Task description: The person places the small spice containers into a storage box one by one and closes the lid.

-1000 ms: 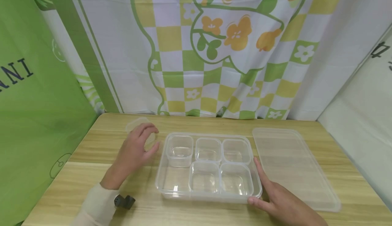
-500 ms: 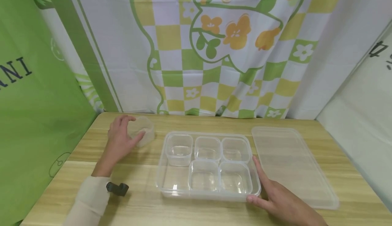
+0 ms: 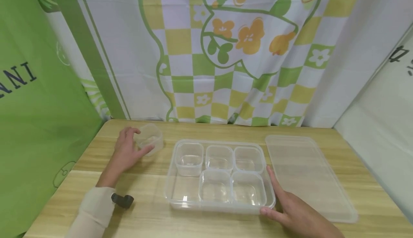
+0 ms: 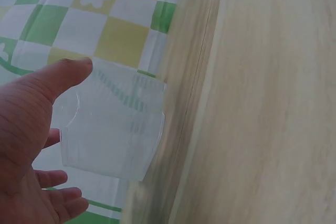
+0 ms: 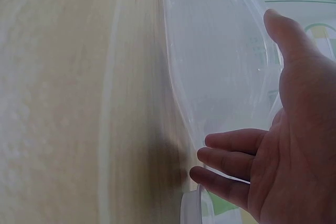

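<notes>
A small clear plastic container (image 3: 156, 139) stands at the back left of the table, apart from the large box. My left hand (image 3: 127, 150) is beside it, thumb and fingers spread around its near left side; whether they touch it I cannot tell. The left wrist view also shows this container (image 4: 115, 129) beyond the thumb. A large clear plastic box (image 3: 184, 205) holds several small open containers (image 3: 215, 187), with a gap at its front left. At the box's right side lies my right hand (image 3: 295, 209), thumb near the front corner and fingers extended along the wall.
A large flat translucent lid (image 3: 309, 173) lies on the wooden table (image 3: 151, 220) to the right of the box. Behind the table hangs a patterned curtain (image 3: 184, 62). Green fabric (image 3: 48, 123) covers the left side.
My left hand has moved left, away from the large box, to the small container at the back left, and then stayed almost still. The right hand keeps its place at the box.
</notes>
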Demonstrator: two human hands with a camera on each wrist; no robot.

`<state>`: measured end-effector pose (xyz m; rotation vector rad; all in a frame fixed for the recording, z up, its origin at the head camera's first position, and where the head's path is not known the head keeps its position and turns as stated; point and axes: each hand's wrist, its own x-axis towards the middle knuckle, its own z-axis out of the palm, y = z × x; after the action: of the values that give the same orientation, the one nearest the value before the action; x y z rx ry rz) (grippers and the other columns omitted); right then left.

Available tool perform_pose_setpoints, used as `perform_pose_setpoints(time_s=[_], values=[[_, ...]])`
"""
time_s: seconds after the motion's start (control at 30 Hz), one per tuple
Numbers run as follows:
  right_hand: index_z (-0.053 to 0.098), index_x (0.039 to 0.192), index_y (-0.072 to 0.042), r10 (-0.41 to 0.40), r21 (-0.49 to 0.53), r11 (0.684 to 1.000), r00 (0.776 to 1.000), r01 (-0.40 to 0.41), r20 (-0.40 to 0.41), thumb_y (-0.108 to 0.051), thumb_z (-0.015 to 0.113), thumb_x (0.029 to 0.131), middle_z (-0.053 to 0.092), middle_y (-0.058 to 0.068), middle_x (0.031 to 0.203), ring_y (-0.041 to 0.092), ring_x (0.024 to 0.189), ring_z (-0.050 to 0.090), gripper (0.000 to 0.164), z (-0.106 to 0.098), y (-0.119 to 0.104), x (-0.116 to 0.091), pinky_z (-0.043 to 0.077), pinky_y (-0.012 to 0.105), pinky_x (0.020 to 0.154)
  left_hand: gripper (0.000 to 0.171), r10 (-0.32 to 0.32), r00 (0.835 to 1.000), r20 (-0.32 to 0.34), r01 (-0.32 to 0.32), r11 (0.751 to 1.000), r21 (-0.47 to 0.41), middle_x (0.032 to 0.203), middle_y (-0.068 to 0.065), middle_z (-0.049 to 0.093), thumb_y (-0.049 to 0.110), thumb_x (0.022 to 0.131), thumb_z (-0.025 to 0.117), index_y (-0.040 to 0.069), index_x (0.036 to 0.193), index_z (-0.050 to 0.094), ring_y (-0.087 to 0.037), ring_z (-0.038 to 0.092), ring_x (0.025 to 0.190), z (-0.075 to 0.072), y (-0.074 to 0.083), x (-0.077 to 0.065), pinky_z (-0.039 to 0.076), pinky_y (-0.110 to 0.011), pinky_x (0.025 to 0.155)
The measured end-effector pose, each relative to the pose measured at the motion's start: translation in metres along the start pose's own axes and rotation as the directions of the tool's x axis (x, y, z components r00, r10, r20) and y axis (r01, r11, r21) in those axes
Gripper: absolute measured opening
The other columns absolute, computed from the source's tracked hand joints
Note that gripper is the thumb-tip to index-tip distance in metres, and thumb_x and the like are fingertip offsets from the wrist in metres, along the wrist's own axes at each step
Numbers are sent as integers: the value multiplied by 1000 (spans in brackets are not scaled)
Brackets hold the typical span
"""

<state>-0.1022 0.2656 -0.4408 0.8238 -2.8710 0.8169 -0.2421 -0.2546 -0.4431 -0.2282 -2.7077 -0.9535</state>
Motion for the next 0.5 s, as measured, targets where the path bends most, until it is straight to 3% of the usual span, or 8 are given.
perform_pose_setpoints(time_s=[0.5], values=[[-8,165,-13,1,11,1000,1000,-1,4,-38,76,94,61,22,137,25,118,63,113,0,2,0,52,49,99,74,-19,995,100,15,999,44,132,-35,44,40,90,81,-8,133,42,-49,50,116,-2,-3,-6,43,-66,99]])
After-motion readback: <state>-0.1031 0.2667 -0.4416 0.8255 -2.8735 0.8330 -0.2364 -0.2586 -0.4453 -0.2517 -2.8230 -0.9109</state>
